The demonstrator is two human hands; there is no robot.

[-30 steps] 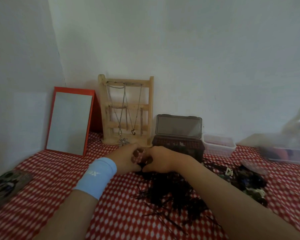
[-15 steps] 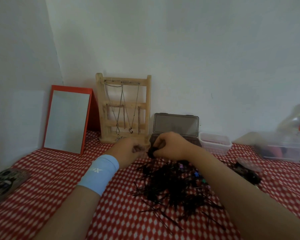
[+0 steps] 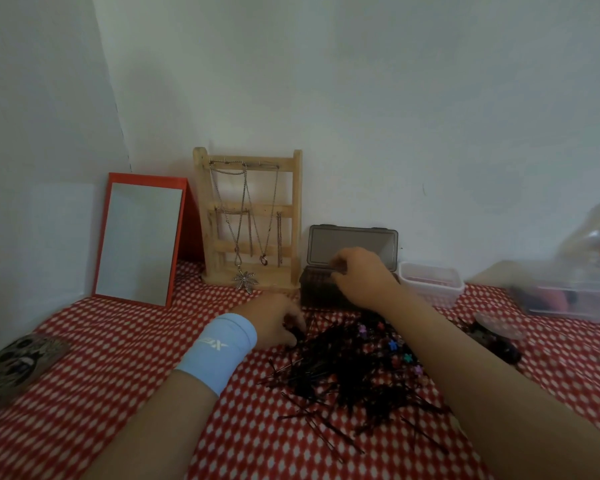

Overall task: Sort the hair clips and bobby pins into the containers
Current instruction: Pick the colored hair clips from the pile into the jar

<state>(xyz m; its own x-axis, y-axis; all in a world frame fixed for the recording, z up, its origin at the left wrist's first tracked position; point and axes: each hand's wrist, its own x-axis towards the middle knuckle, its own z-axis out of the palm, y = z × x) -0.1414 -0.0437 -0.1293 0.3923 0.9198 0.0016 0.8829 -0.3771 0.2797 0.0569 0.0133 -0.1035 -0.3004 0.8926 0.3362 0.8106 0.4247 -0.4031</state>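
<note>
Nearest: loose bobby pins (image 3: 354, 386) lie flat on the red checked tablecloth (image 3: 118, 375), heaped between both forearms. Strays fan out of the near and left edges at mixed angles, so there is no common long axis

Left hand (image 3: 274, 320), blue wristband (image 3: 219, 351) on the wrist, sits at the heap's far-left edge. Its fingers curl down with the tips in the dark pins; can't tell if it's pinching any or just touching

Small coloured clips (image 3: 392, 345) are scattered on the heap's right side, beside the right forearm

Right hand (image 3: 361, 278) is over the open dark box (image 3: 314, 289), fingers curled and tips bunched at the box's mouth. There's a dark blur at the tips, so I can't tell if a pin is held. The box lid stands upright behind the hand

Room: bare cloth runs left of the heap to the red mirror (image 3: 137, 237). The right side is tighter, with a dark clip heap (image 3: 496, 341) near that forearm

Small clear tub (image 3: 430, 282) sits just right of the box, and a bigger clear container (image 3: 568, 296) is further right, blurred. Wooden necklace stand (image 3: 250, 220) is left of the box, against the wall
</note>
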